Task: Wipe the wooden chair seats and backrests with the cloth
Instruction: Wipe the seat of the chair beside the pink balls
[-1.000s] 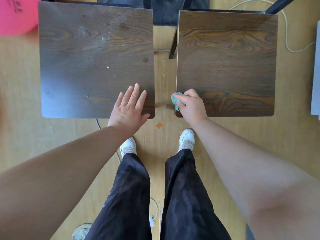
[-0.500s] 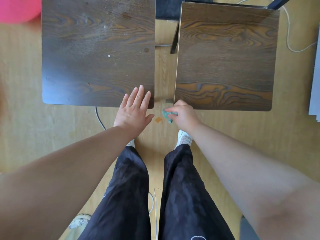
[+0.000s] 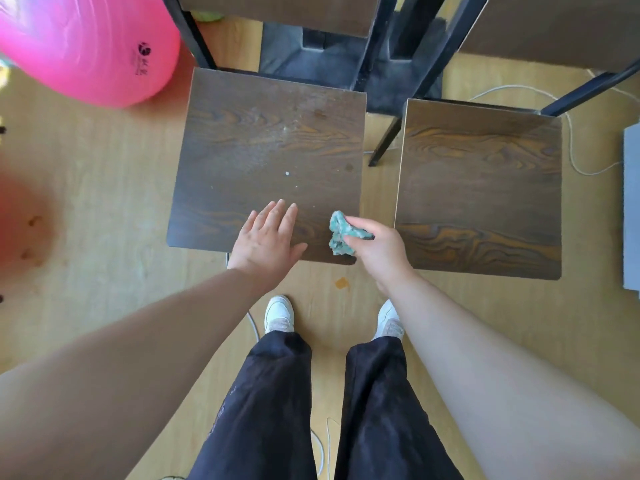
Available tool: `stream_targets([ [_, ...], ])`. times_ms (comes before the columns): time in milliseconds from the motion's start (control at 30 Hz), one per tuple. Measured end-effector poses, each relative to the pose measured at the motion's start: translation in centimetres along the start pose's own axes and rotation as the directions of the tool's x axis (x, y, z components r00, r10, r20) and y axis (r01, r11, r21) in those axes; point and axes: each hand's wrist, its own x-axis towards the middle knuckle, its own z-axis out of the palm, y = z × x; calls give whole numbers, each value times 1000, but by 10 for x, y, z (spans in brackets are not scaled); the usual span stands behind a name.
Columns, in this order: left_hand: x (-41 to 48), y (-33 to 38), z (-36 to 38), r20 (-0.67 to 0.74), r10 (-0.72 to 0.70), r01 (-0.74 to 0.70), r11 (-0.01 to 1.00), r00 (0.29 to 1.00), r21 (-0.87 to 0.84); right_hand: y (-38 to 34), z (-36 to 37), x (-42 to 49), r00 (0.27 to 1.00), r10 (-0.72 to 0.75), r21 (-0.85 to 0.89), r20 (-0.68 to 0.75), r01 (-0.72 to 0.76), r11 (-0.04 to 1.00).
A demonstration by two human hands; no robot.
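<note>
Two dark wooden chair seats stand side by side in front of me. The left seat [image 3: 263,147] is dusty with pale specks; the right seat [image 3: 485,181] looks cleaner. My left hand [image 3: 268,237] rests flat with straight fingers on the near edge of the left seat. My right hand [image 3: 379,249] grips a crumpled teal cloth [image 3: 341,233] over the left seat's near right corner. Both backrests, the left backrest [image 3: 287,12] and the right backrest [image 3: 561,26], show at the top edge.
A big pink ball [image 3: 86,46] sits on the floor at the far left. Black metal chair frames [image 3: 377,46] rise behind the seats. A white cable [image 3: 571,150] loops on the floor at right, near a grey object [image 3: 632,209]. My feet stand close to the seats.
My right hand carried the cloth from the right seat's near left corner, across the gap, to the left seat's near right corner. The view shifted, showing the backrests. My left hand stayed on the left seat.
</note>
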Motion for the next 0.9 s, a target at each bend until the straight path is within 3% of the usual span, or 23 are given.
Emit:
stream_targets([
  [200,4,-43,-29,-92,13,-15,1000,996,-15,-39,47,15,999,-21,221,-28,26,975],
  [900,60,-5,-66,-187,-108,57,964,976,-259,-86,29,60,997,-29,334,71,3,943],
])
